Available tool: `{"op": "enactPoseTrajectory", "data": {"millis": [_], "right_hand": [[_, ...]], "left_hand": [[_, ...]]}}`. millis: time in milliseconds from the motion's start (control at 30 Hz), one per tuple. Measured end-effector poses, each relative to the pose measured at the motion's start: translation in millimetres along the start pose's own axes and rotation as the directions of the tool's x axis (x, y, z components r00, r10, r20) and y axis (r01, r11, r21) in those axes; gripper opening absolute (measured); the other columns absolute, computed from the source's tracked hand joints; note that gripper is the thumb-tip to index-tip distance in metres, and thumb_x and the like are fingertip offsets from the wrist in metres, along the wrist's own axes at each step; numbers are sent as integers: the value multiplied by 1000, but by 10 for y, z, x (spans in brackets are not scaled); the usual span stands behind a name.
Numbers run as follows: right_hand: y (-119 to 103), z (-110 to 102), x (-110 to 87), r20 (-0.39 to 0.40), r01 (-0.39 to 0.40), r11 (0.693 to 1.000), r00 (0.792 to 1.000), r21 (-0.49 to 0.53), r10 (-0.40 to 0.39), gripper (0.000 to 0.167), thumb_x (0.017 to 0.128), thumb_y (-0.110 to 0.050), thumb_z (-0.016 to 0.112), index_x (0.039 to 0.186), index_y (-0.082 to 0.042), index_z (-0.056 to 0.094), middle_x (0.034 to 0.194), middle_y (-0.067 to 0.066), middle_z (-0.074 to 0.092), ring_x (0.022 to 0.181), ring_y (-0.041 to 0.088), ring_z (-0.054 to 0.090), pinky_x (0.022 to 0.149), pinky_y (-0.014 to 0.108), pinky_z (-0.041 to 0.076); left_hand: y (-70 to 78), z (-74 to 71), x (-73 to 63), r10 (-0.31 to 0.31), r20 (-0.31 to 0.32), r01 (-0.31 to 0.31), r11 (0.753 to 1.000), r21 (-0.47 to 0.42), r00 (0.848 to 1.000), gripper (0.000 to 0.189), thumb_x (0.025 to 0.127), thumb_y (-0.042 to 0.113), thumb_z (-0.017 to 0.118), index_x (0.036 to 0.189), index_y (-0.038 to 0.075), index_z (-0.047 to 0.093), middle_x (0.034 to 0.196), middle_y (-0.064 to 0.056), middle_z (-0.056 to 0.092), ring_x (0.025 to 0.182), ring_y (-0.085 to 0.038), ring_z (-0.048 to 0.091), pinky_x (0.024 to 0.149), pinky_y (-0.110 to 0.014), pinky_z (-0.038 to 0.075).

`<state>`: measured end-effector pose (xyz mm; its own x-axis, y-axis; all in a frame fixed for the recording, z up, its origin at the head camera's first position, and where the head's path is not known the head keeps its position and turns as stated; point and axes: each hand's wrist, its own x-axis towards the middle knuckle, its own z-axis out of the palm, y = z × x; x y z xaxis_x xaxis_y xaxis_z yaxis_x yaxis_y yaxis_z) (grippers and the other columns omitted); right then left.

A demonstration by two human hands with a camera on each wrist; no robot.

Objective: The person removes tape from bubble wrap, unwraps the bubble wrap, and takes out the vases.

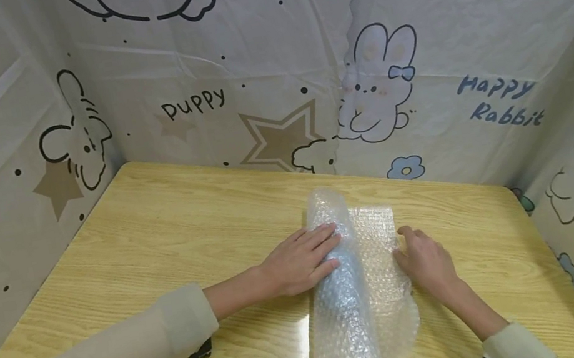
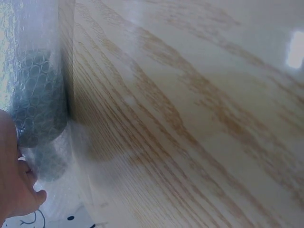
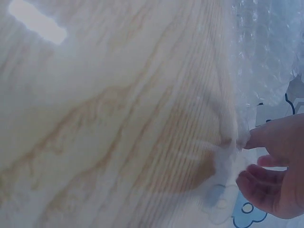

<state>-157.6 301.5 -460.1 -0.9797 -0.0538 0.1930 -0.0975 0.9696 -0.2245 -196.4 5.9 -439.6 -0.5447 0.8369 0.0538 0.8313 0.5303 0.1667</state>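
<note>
A sheet of bubble wrap [image 1: 380,245] lies on the table, its left part rolled into a long cylinder [image 1: 345,321]. Something bluish shows through the roll; from the left wrist it looks like a dark cylinder [image 2: 40,102] under the bubbles. My left hand [image 1: 301,262] rests across the middle of the roll with its fingers spread over the top. On the other side, my right hand [image 1: 429,263] pinches the loose right edge of the sheet, thumb at the border. The right wrist view shows a fingertip at the wrap's edge and the other fingers curled below.
The wood-grain table [image 1: 202,218] reaches to a printed cloth [image 1: 254,51] hanging behind it and on both sides. Light glares off the tabletop beside the roll's lower end. A black strap piece [image 1: 200,352] shows under the left sleeve.
</note>
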Motion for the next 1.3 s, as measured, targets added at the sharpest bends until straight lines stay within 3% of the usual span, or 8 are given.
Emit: {"op": "enactPoseTrajectory", "data": {"millis": [100, 267, 367, 567, 700, 833, 967, 1300], "right_hand": [[-40, -13, -11, -72, 29, 999, 997, -31, -31, 41, 86, -14, 74, 122, -1, 61, 98, 20, 61, 72, 34, 59, 46, 46, 49], [-200, -109, -28, -120, 93, 996, 989, 7, -92, 31, 90, -17, 72, 118, -3, 66, 105, 18, 60, 89, 36, 59, 54, 47, 52], [-335, -177, -32, -85, 123, 989, 990, 86, -115, 30, 94, -16, 67, 119, -1, 66, 114, 19, 62, 98, 38, 62, 67, 51, 55], [-569, -256, -56, 73, 129, 960, 986, 248, -151, 42, 102, -27, 58, 135, 0, 56, 136, 20, 56, 119, 38, 57, 94, 54, 49], [-679, -292, -116, 203, 124, 928, 957, 350, -205, 57, 106, -38, 48, 150, -2, 40, 150, 20, 43, 137, 38, 42, 107, 57, 38], [-750, -292, -186, 296, 114, 901, 921, 419, -254, 67, 107, -46, 40, 158, -6, 23, 159, 19, 29, 144, 37, 29, 112, 58, 29], [-785, -250, -228, 304, 133, 895, 911, 426, -280, 68, 107, -47, 37, 159, -7, 19, 161, 19, 23, 146, 36, 25, 114, 56, 27], [-823, -131, -261, 212, 186, 893, 932, 411, -292, 65, 107, -42, 42, 158, -5, 23, 160, 18, 27, 145, 34, 28, 115, 52, 27]], "left_hand": [[-2, 2, -4, 0, 1, 0, 1000, 0, 1000, 62, 109, 46, 25, 158, 9, 27, 164, -10, 18, 150, -22, 15, 120, -45, 18], [-2, -3, -7, -9, 18, 9, 1000, 6, 1000, 63, 109, 47, 24, 159, 10, 25, 165, -9, 16, 151, -21, 13, 120, -44, 17], [-8, -1, -7, -11, 15, 11, 1000, 14, 1000, 63, 109, 47, 24, 159, 10, 26, 165, -9, 17, 151, -21, 14, 120, -44, 17], [-16, -1, -5, -8, 8, 8, 999, 35, 1000, 63, 109, 47, 24, 159, 9, 26, 165, -9, 17, 151, -21, 14, 120, -44, 18], [-18, 1, -5, -7, -1, 7, 999, 35, 1000, 62, 109, 47, 25, 158, 9, 28, 165, -9, 19, 151, -21, 15, 119, -45, 19], [-16, 0, -11, -20, 18, 19, 999, 34, 1000, 63, 108, 48, 24, 159, 11, 25, 166, -7, 16, 151, -19, 12, 120, -45, 18], [-17, -3, -24, -18, 12, 18, 999, 28, 1000, 63, 108, 48, 24, 159, 10, 26, 165, -8, 16, 151, -20, 13, 119, -47, 19], [-34, 4, -62, -26, 17, 26, 999, 24, 1000, 62, 109, 47, 22, 159, 11, 25, 166, -7, 14, 151, -20, 12, 119, -47, 19]]}}
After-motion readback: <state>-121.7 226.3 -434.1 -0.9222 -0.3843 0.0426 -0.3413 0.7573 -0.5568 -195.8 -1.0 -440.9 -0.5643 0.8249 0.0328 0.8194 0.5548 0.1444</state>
